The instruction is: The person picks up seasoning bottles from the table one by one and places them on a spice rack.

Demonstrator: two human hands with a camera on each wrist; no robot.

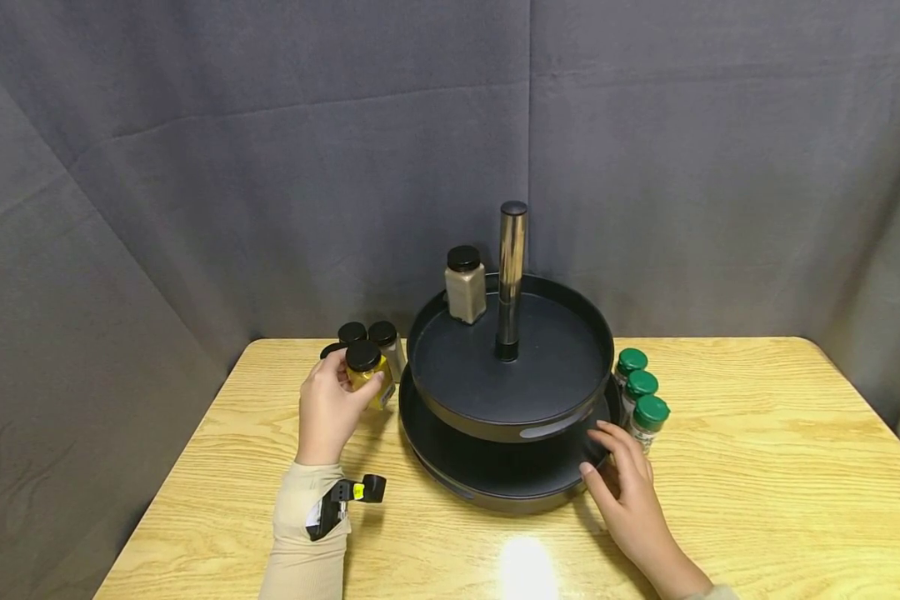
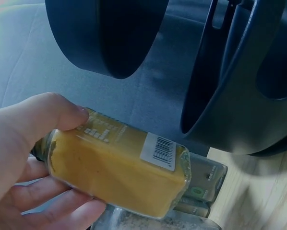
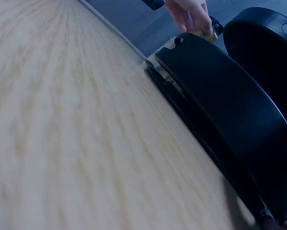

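Note:
My left hand (image 1: 332, 410) grips a spice jar of yellow powder (image 1: 378, 395) with a black lid. The left wrist view shows this yellow jar (image 2: 119, 167) tilted nearly sideways, its barcode outward, thumb on one side and fingers beneath. Other black-lidded jars (image 1: 382, 333) stand right behind it. My right hand (image 1: 630, 496) is at the front right rim of a black two-tier turntable's lower tray (image 1: 487, 497), fingers loosely bent; whether they touch the rim is unclear. On the upper tray (image 1: 555, 358) stands a black-lidded jar of beige powder (image 1: 465, 296).
A shiny metal post (image 1: 512, 275) rises from the upper tray's middle. Several green-capped jars (image 1: 641, 383) stand in a row to the right of the turntable. Behind the wooden table (image 1: 757, 467) hangs a grey curtain (image 1: 307, 183).

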